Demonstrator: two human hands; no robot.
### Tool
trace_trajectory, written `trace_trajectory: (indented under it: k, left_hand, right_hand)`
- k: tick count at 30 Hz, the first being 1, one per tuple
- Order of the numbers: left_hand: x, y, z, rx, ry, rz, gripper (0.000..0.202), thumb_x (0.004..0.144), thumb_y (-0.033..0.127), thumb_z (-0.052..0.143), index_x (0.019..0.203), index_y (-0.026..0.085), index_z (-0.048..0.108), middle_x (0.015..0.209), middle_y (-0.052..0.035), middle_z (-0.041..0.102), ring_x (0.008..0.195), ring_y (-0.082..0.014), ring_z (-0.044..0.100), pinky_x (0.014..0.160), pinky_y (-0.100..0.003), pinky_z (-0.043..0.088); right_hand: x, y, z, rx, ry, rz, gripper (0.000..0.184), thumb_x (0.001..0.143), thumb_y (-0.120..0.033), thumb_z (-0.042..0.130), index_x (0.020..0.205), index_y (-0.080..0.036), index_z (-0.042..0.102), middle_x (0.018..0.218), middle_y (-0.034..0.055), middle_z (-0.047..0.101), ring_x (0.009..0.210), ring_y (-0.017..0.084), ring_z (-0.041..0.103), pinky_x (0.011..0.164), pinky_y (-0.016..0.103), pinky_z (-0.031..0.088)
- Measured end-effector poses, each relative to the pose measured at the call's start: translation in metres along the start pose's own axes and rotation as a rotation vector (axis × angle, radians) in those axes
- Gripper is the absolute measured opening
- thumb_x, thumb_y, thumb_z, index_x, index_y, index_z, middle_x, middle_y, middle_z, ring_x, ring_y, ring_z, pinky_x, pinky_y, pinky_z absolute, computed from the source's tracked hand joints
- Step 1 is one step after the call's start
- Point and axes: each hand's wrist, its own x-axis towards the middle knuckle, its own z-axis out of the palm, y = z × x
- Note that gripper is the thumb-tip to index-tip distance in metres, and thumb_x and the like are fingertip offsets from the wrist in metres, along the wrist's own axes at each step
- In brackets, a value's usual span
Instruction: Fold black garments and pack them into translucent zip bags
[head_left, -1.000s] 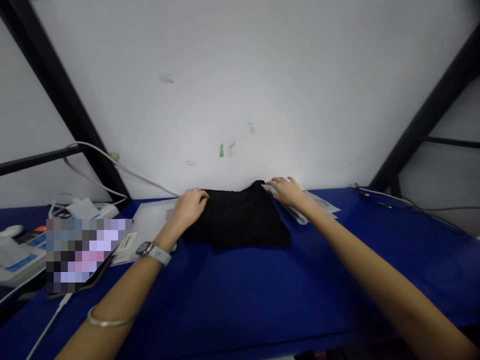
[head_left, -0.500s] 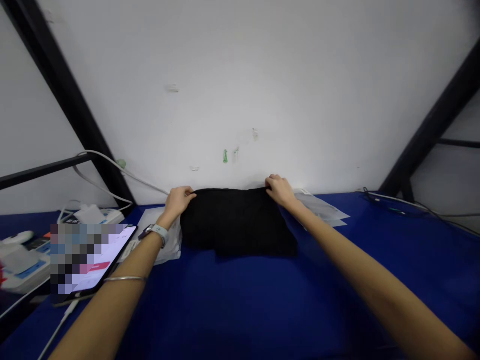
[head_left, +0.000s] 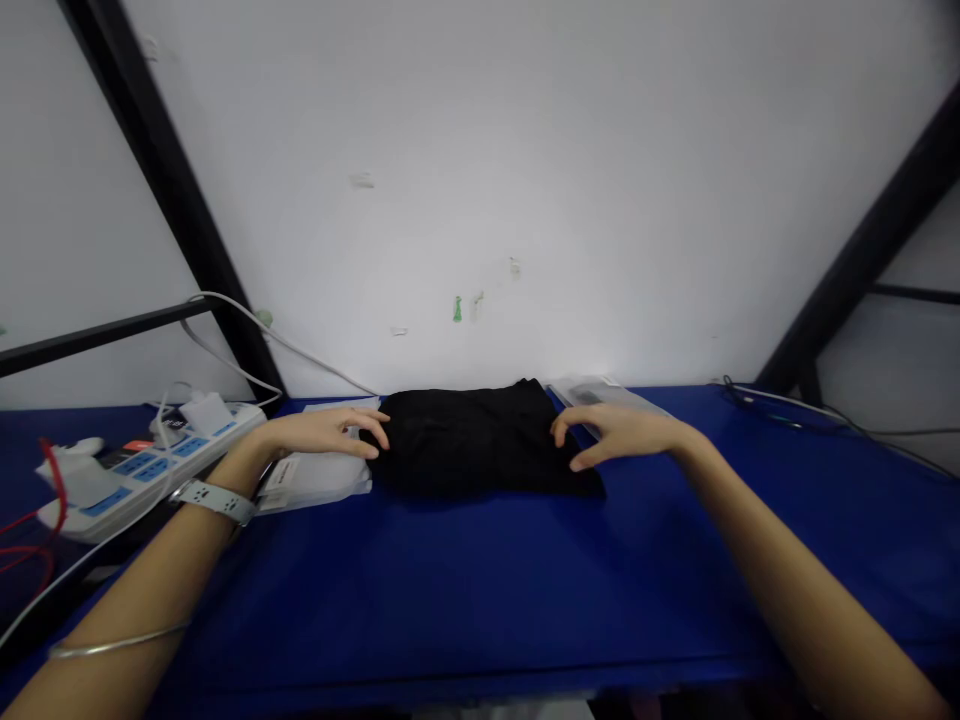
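A black folded piece of cloth [head_left: 472, 440] lies flat on the blue tabletop [head_left: 465, 590], close to the wall. At its left edge is my left hand [head_left: 330, 432], fingers apart and curved, the tips over or touching the fabric. My right hand [head_left: 611, 432] is at the opposite edge, thumb and fingers spread with a gap between them. Neither hand grips the cloth. Beneath and beside my left hand lies a clear plastic bag [head_left: 319, 482] with a label. Another plastic bag [head_left: 589, 388] sits behind my right hand, partly covered.
On the left is a white power strip [head_left: 161, 470] with chargers plugged in and a red cable [head_left: 56, 490]. A white cable [head_left: 315, 357] runs along the wall. Black metal posts [head_left: 169, 180] rise at both sides. Thin cables [head_left: 810, 403] lie at the back right.
Both hands have let go of the cloth's far edge and moved nearer, out to its sides. The cloth now lies flat. The phone at left is no longer visible.
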Motion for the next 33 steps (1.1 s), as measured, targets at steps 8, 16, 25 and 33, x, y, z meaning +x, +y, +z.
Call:
trace_trajectory:
  k: [8, 16, 25, 33]
  left_hand:
    - [0.031, -0.021, 0.033, 0.024, 0.326, -0.166, 0.029, 0.062, 0.04, 0.063, 0.081, 0.021, 0.053, 0.072, 0.0002, 0.061, 0.076, -0.0206, 0.058, 0.068, -0.029, 0.042]
    - [0.029, -0.016, 0.011, -0.16, 0.304, -0.271, 0.026, 0.062, 0.044, 0.059, 0.071, 0.019, 0.058, 0.073, -0.001, 0.063, 0.076, -0.0194, 0.057, 0.064, -0.027, 0.042]
    - [0.061, 0.04, -0.024, 0.098, 0.691, -0.334, 0.024, 0.068, 0.028, 0.062, 0.088, 0.017, 0.059, 0.08, -0.0055, 0.065, 0.077, -0.0207, 0.062, 0.065, -0.029, 0.046]
    - [0.117, 0.121, 0.063, 0.464, 0.457, -0.209, 0.032, 0.082, 0.034, 0.055, 0.106, 0.012, 0.058, 0.102, -0.0186, 0.067, 0.093, -0.0297, 0.064, 0.07, -0.033, 0.046]
  right_hand:
    - [0.034, 0.006, 0.061, -0.136, 0.263, 0.079, 0.05, 0.088, -0.045, 0.051, 0.134, -0.026, 0.047, 0.138, 0.0098, 0.049, 0.132, 0.031, 0.038, 0.109, 0.051, 0.027]
    - [0.037, 0.039, 0.08, 0.016, 0.405, 0.166, 0.048, 0.087, -0.046, 0.053, 0.129, -0.022, 0.048, 0.123, 0.0128, 0.056, 0.115, 0.029, 0.053, 0.097, 0.047, 0.043]
    - [0.047, 0.042, 0.083, 0.241, 0.683, 0.226, 0.037, 0.088, -0.035, 0.049, 0.12, -0.016, 0.049, 0.113, 0.0135, 0.056, 0.107, 0.024, 0.055, 0.096, 0.043, 0.044]
    - [0.043, 0.031, 0.091, 0.196, 0.678, 0.192, 0.033, 0.089, -0.034, 0.047, 0.118, -0.018, 0.049, 0.114, 0.013, 0.054, 0.108, 0.024, 0.054, 0.098, 0.044, 0.042]
